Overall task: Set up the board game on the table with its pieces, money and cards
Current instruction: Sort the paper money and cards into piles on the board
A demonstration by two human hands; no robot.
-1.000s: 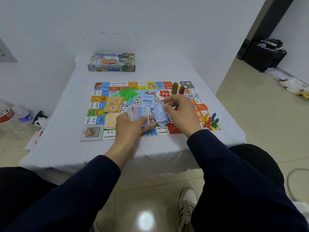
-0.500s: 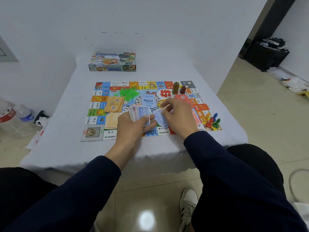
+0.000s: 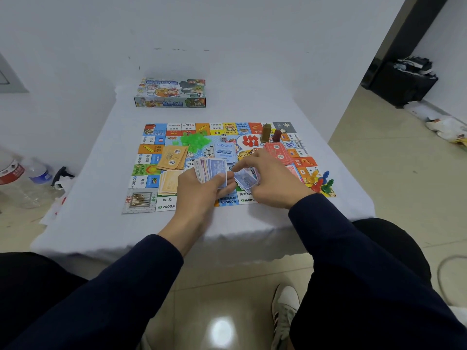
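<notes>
The colourful game board (image 3: 161, 127) lies flat on the white table (image 3: 96, 173). My left hand (image 3: 199, 193) grips a fanned stack of blue-backed cards (image 3: 211, 170) above the board's near edge. My right hand (image 3: 273, 180) pinches a few blue cards (image 3: 246, 180) low over the board, just right of the stack. On the board lie orange money piles (image 3: 173, 157), a lower pale orange pile (image 3: 169, 184), red notes (image 3: 278, 151), green plastic pieces (image 3: 195, 141), coloured pawns (image 3: 321, 181), two brown and red tokens (image 3: 270, 133) and a die (image 3: 223, 138).
The game box (image 3: 170, 93) stands at the table's far end near the wall. Plastic bottles (image 3: 25, 173) and a bag sit on the floor at left. A black bag (image 3: 404, 82) is on the floor at far right. My knees and a shoe (image 3: 284, 314) are below the table edge.
My right hand has moved down and toward me with its few cards, from above the board's middle to low over the near edge. The left hand's stack has stayed nearly still.
</notes>
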